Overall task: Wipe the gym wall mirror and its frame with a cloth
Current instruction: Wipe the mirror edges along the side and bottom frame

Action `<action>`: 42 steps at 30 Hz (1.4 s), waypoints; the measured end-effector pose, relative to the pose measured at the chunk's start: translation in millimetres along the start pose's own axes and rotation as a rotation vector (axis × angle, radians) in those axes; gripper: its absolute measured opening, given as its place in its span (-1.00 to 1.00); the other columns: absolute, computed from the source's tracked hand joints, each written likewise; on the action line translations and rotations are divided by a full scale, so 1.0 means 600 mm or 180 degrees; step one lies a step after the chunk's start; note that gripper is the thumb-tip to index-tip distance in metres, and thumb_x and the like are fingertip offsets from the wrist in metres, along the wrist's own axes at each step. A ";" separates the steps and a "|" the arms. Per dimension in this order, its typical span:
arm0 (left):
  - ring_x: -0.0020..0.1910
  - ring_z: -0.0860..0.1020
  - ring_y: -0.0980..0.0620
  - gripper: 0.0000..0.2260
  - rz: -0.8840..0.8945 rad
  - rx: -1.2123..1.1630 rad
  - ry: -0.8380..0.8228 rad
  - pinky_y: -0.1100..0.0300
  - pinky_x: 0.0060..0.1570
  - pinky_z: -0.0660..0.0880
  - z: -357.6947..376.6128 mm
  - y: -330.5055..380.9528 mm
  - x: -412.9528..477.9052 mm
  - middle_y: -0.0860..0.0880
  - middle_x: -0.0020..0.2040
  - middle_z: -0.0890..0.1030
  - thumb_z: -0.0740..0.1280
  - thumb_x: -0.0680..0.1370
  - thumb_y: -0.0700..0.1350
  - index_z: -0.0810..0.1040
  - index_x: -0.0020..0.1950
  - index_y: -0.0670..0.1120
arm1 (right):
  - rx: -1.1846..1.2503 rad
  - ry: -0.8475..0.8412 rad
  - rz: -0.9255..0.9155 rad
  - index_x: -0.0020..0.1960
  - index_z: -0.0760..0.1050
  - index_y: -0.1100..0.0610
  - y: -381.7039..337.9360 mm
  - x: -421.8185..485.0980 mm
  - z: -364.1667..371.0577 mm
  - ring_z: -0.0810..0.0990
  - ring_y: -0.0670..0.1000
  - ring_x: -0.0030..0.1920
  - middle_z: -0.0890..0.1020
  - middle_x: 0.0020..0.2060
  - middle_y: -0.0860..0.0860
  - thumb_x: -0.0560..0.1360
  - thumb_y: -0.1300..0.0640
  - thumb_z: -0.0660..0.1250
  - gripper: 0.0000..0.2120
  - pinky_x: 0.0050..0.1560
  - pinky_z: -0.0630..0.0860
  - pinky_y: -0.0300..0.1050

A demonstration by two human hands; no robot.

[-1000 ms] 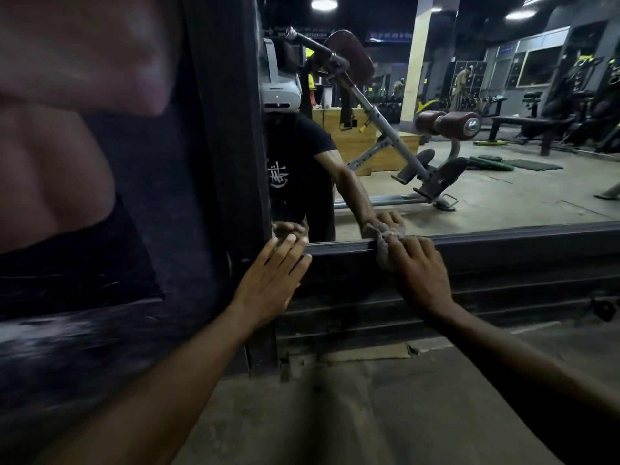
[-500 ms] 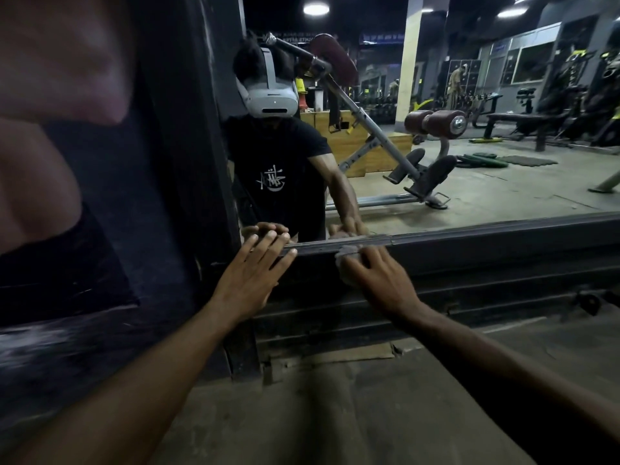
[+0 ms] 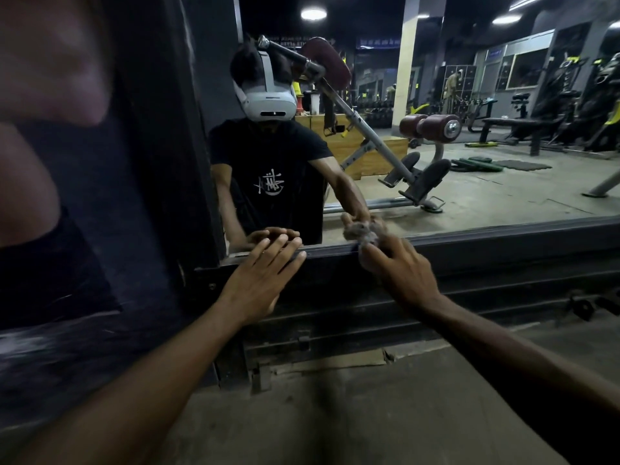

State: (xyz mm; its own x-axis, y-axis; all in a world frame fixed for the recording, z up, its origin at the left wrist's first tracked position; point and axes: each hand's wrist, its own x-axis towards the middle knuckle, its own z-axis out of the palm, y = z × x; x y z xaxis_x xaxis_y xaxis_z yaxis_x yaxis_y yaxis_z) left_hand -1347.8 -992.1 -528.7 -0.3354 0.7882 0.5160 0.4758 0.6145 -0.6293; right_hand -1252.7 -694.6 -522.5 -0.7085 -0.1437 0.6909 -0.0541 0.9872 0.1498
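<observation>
The wall mirror (image 3: pixel 469 105) fills the upper right and reflects the gym and a person in a headset. Its dark bottom frame (image 3: pixel 503 243) runs across the middle. My right hand (image 3: pixel 399 273) grips a small grey cloth (image 3: pixel 367 241) and presses it on the top edge of that frame, near the mirror's lower left corner. My left hand (image 3: pixel 261 276) lies flat with straight fingers on the frame at the corner, left of the cloth. Most of the cloth is hidden under my fingers.
A dark vertical frame post (image 3: pixel 188 162) borders the mirror on the left, with a printed wall poster (image 3: pixel 50 162) beyond it. Below the frame are dark metal rails (image 3: pixel 436 313) and a dusty concrete floor (image 3: pixel 335 414). Gym benches show only as reflections.
My right hand slid the cloth left along the bottom frame, then back slightly right and up onto its top edge. My left hand stayed flat on the corner while the view shifted.
</observation>
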 end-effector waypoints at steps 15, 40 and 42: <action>0.60 0.19 -0.22 -0.19 0.0014 -0.0241 0.0129 -0.15 0.56 0.07 -0.022 0.084 0.092 -0.19 0.63 0.19 0.47 0.39 0.00 0.28 0.60 -0.11 | 0.0800 0.0456 0.1156 0.18 0.44 -0.22 0.060 -0.063 0.007 0.53 0.05 0.10 0.50 0.16 -0.12 0.56 -0.19 0.36 -0.76 -0.01 0.56 0.14; 0.64 0.06 -0.26 -0.20 0.0041 0.0035 0.0182 -0.17 0.57 0.06 -0.001 0.127 0.151 -0.24 0.66 0.06 0.46 0.49 0.05 0.20 0.64 -0.13 | 0.0903 0.0580 0.0581 0.38 0.55 0.00 0.180 -0.058 0.021 0.44 0.22 0.27 0.36 0.38 0.14 0.51 0.01 0.50 -0.54 -0.02 0.56 -0.01; 0.64 0.04 -0.24 -0.21 0.0098 0.0068 0.0146 -0.17 0.57 0.07 -0.010 0.132 0.157 -0.24 0.66 0.04 0.43 0.51 0.06 0.18 0.65 -0.14 | 0.1276 0.0933 0.1367 0.33 0.59 0.04 0.190 -0.071 0.020 0.44 0.16 0.27 0.41 0.34 0.12 0.55 0.05 0.45 -0.65 0.11 0.54 0.00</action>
State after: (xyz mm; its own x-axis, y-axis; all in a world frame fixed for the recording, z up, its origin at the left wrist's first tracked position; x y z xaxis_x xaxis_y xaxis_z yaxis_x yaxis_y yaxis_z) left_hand -1337.1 -869.3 -526.5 -0.2829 0.8046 0.5221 0.4677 0.5910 -0.6573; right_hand -1237.2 -575.4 -543.6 -0.5074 0.3121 0.8032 -0.1074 0.9019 -0.4183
